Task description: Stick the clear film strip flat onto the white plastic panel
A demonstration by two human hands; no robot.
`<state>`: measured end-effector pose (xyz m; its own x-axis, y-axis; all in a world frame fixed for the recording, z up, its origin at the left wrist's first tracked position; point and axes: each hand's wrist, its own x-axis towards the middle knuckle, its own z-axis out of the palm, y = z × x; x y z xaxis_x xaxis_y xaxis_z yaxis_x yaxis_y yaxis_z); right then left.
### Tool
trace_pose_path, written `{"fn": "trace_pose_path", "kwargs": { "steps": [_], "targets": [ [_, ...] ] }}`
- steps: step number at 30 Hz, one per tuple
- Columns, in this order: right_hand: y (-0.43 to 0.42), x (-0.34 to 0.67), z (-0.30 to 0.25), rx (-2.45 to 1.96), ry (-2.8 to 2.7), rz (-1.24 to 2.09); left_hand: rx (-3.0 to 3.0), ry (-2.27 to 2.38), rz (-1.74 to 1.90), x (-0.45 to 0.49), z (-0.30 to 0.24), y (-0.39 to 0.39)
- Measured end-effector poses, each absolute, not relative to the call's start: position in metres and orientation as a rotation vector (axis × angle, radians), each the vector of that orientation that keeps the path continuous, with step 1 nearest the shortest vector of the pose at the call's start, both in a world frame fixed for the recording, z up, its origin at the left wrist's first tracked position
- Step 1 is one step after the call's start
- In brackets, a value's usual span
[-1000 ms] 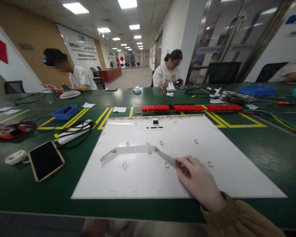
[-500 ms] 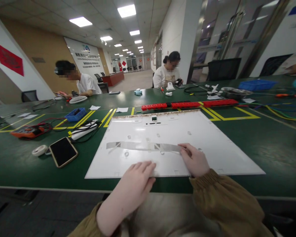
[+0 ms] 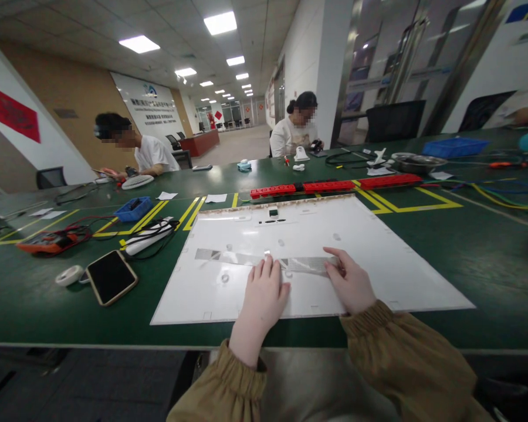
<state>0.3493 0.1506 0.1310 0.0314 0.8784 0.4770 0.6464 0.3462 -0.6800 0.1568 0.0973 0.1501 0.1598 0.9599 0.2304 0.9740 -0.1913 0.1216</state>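
A long, flat grey ribbon cable (image 3: 308, 265) with lighter taped sections lies across a large white panel (image 3: 378, 281). My left hand (image 3: 266, 290) rests flat on the panel's near middle, fingers stretched out and tips over the cable, hiding part of it. At the cable's right end is my right hand (image 3: 352, 281); the thumb and fingers are around that end, with the index finger extended along its far edge. Small clear round marks, a dark square piece (image 3: 273, 213) and slots show on the panel.
Left of the panel lie a phone (image 3: 111, 277), a white tape roll (image 3: 69, 275), a white corded tool (image 3: 149, 236), an orange meter (image 3: 53, 241) and a blue tray (image 3: 133, 208). Red strips (image 3: 328, 187) lie beyond the panel. Two people sit across the green table (image 3: 70, 313).
My left hand has moved forward and right from the panel's near edge onto the cable. The cable has shifted slightly right, and my right index finger has straightened a little.
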Motion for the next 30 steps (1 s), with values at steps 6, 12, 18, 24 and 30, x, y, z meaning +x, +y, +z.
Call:
{"fn": "trace_pose_path", "kwargs": {
  "steps": [6, 12, 18, 24, 30],
  "targets": [
    [0.144, 0.343, 0.134, -1.215, -1.676, -0.052, -2.188, -2.012, -0.511, 0.169, 0.138, 0.092],
    [0.123, 0.307, 0.151, -0.808, -2.186, -0.146, -2.179, -1.952, -0.565, 0.168, 0.133, 0.092],
    [0.128, 0.26, 0.157, -0.872, -2.317, 0.213, -2.305, -1.874, -0.577, 0.163, 0.126, 0.096],
    [0.148, 0.253, 0.147, -1.089, -2.149, 0.477, -2.368, -1.814, -0.597, 0.164, 0.133, 0.094],
    [0.152, 0.254, 0.146, -1.184, -2.144, 0.433, -2.343, -1.844, -0.62, 0.166, 0.131, 0.089]
  ]
}}
